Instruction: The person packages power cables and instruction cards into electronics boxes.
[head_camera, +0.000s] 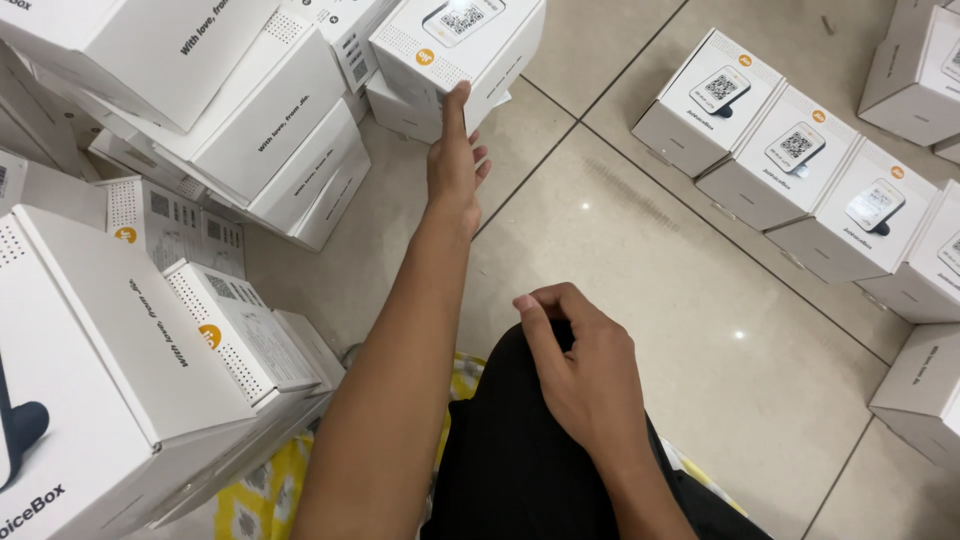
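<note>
One white box (455, 45), orange dot on top, meets left hand (455, 165)'s open grip; right hand (585, 365) empty.

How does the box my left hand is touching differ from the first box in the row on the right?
The touched box sits on top of another box in a jumbled heap, while the row box stands alone on the floor tiles, lined up with its neighbours. The left hand presses the touched box's corner; no hand is near the row box. Both are white cartons with an orange dot.

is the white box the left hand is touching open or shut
Shut: the white box that the left hand touches has its lid flat, with no flap lifted.
</note>
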